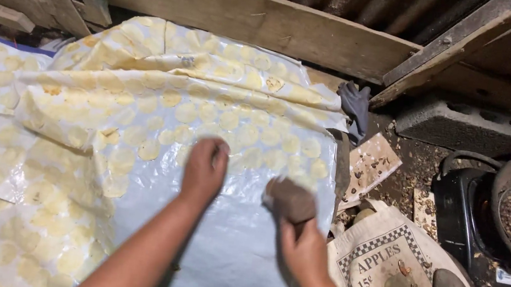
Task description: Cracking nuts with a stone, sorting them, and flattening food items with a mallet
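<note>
Your right hand (pixel 303 245) grips a brown potato (pixel 291 199), cut face toward the plastic sheet (pixel 244 245). Left hand (pixel 204 170), fingers curled, holding nothing visible, presses the slices (pixel 207 114) at twelve o'clock flat.

The left hand (pixel 204 170) covers whatever lies under its palm on the plastic sheet (pixel 237 250), the brown lump (pixel 291 200) in the right hand (pixel 302 248) is motion-blurred, and both forearms are cut off at the near edge.

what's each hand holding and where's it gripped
The right hand holds a brown potato, gripped at its lower end by the fingers. The left hand holds nothing; it rests palm down on the plastic sheet among pale round slices.
</note>
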